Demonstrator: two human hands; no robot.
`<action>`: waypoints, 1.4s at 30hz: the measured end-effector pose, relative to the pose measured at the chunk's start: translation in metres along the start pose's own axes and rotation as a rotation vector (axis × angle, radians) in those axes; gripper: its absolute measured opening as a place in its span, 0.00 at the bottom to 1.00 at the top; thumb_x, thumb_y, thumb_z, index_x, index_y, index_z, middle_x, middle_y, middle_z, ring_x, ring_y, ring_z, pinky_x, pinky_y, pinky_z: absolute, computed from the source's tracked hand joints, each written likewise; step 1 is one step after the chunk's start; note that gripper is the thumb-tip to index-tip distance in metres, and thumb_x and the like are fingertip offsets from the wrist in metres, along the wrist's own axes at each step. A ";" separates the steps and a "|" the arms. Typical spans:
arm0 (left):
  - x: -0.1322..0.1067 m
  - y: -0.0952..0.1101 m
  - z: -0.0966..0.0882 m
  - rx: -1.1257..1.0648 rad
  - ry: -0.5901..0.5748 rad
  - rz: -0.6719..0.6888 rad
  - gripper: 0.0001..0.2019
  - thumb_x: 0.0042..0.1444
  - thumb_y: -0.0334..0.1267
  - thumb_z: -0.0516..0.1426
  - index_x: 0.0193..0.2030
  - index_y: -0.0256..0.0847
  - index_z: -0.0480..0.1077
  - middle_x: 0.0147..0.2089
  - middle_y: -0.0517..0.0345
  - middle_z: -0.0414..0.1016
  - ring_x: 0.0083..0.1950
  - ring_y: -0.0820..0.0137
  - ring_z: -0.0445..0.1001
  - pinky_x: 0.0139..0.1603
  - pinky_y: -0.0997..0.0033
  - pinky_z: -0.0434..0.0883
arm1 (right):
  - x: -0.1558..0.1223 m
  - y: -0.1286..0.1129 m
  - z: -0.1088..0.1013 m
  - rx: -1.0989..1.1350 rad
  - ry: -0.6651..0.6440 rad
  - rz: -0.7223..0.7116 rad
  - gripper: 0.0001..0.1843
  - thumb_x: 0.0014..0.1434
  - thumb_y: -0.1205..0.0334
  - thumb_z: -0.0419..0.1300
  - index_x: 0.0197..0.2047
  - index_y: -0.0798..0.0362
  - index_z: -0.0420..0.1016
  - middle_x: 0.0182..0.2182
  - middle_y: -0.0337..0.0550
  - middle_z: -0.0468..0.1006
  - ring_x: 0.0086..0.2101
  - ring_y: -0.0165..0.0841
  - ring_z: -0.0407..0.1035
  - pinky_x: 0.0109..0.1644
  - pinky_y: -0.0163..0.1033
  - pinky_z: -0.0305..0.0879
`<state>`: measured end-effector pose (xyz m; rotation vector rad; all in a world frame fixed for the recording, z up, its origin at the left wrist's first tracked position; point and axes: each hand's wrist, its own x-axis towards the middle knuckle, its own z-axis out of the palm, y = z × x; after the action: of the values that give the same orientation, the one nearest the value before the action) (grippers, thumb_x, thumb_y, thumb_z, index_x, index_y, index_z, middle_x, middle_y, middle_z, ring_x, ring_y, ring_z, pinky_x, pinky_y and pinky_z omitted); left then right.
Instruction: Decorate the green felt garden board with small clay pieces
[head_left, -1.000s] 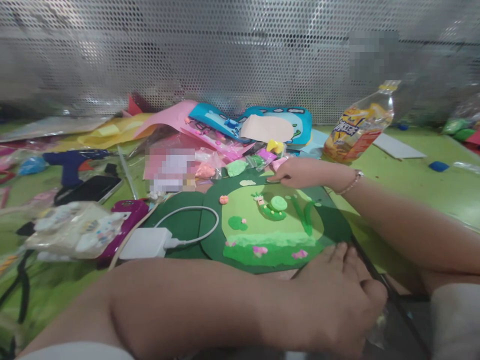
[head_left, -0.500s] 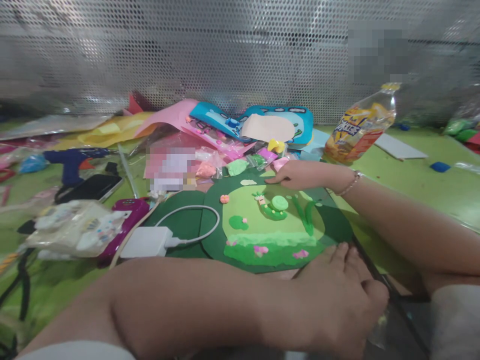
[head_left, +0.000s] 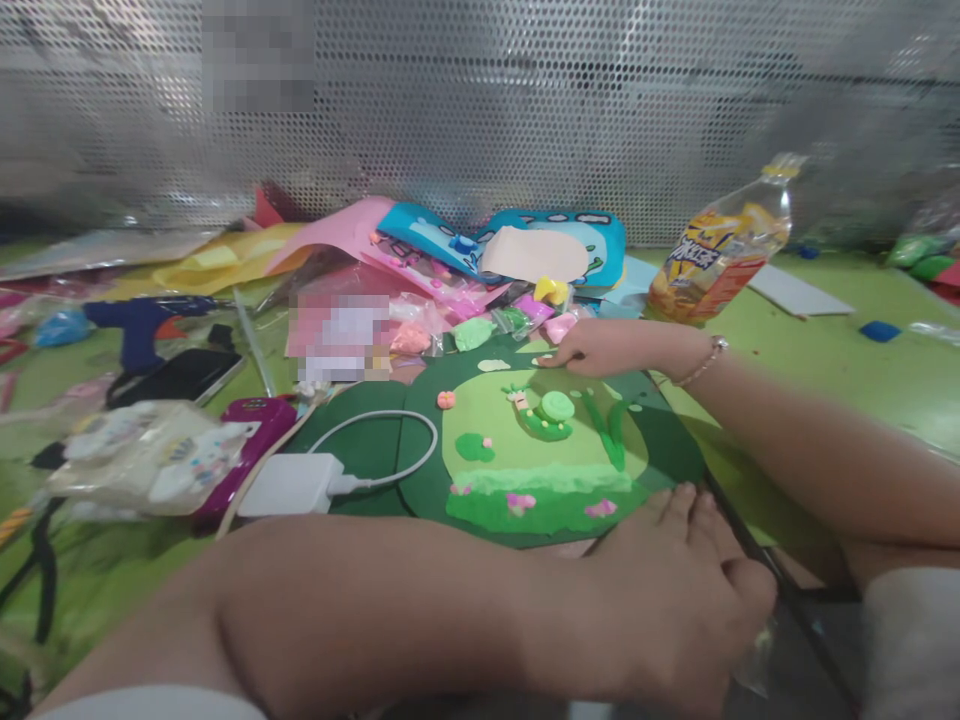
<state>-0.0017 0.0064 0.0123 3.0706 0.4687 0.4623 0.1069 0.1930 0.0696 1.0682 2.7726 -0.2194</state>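
Observation:
My right hand (head_left: pixel 600 346) reaches in from the right, a bracelet on its wrist. It rests on the far edge of a dark green felt board (head_left: pixel 375 460). Its fingers are pressed together with the tips down on the board beside a small white piece (head_left: pixel 495 365); what they pinch, if anything, is hidden. The board carries a light green panel (head_left: pixel 525 450) with a clay snail (head_left: pixel 549 412), green stems, a lily pad and small pink flowers. My left hand is out of view. My bare leg and foot (head_left: pixel 660 590) lie across the foreground.
A white charger with its cable (head_left: pixel 300 482) lies on the board's left. Further left are a magenta phone, a black phone, a blue glue gun (head_left: pixel 146 325) and plastic bags. Bags of coloured clay, paper sheets and a tilted bottle (head_left: pixel 716 250) lie behind. A perforated metal wall stands at the back.
Almost nothing: my right hand keeps its place at the board's far edge, with only a slight shift of the view.

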 end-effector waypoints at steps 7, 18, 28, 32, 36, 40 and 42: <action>0.000 0.002 0.002 -0.002 -0.020 -0.011 0.32 0.45 0.46 0.56 0.54 0.24 0.58 0.61 0.23 0.57 0.63 0.44 0.58 0.61 0.53 0.50 | 0.001 -0.003 -0.002 0.026 -0.081 -0.011 0.17 0.53 0.68 0.49 0.34 0.55 0.80 0.28 0.44 0.77 0.24 0.28 0.61 0.28 0.35 0.55; -0.001 0.000 0.002 -0.042 0.006 -0.015 0.28 0.46 0.45 0.56 0.51 0.28 0.60 0.61 0.23 0.57 0.63 0.45 0.58 0.61 0.55 0.49 | 0.004 -0.004 -0.005 0.083 0.243 0.200 0.17 0.58 0.58 0.50 0.42 0.54 0.77 0.33 0.44 0.79 0.29 0.31 0.68 0.32 0.35 0.58; -0.001 0.001 0.006 -0.030 0.037 -0.010 0.29 0.42 0.45 0.57 0.49 0.28 0.60 0.61 0.22 0.57 0.63 0.44 0.58 0.61 0.54 0.47 | 0.010 -0.008 0.013 -0.166 0.182 0.228 0.21 0.62 0.49 0.46 0.25 0.54 0.66 0.25 0.46 0.73 0.27 0.33 0.64 0.29 0.37 0.50; -0.001 0.001 0.007 -0.012 0.064 -0.014 0.27 0.44 0.45 0.55 0.48 0.29 0.61 0.60 0.23 0.58 0.63 0.44 0.59 0.61 0.53 0.46 | 0.013 0.000 0.014 -0.106 0.181 0.278 0.25 0.57 0.39 0.47 0.24 0.53 0.61 0.25 0.45 0.70 0.28 0.33 0.61 0.29 0.37 0.49; -0.001 0.001 0.006 -0.017 0.049 -0.008 0.28 0.44 0.45 0.56 0.49 0.29 0.60 0.60 0.23 0.58 0.63 0.45 0.59 0.61 0.54 0.46 | 0.015 0.006 0.017 -0.065 0.187 0.280 0.24 0.55 0.39 0.50 0.27 0.53 0.60 0.28 0.45 0.69 0.30 0.34 0.61 0.31 0.37 0.49; -0.001 0.001 0.006 0.004 0.049 -0.008 0.28 0.43 0.44 0.55 0.50 0.28 0.60 0.60 0.24 0.59 0.63 0.46 0.59 0.61 0.54 0.45 | 0.015 0.010 0.019 -0.032 0.163 0.268 0.23 0.55 0.39 0.50 0.29 0.53 0.60 0.27 0.43 0.68 0.28 0.32 0.59 0.30 0.36 0.48; -0.001 0.001 0.005 0.002 0.039 -0.010 0.29 0.44 0.45 0.55 0.51 0.28 0.59 0.60 0.24 0.59 0.63 0.46 0.59 0.61 0.54 0.46 | 0.015 0.011 0.019 -0.023 0.160 0.244 0.21 0.56 0.41 0.50 0.28 0.53 0.60 0.27 0.42 0.67 0.28 0.31 0.59 0.30 0.35 0.48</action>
<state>-0.0010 0.0050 0.0068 3.0652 0.4855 0.5223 0.1055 0.2070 0.0469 1.4619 2.7359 -0.0737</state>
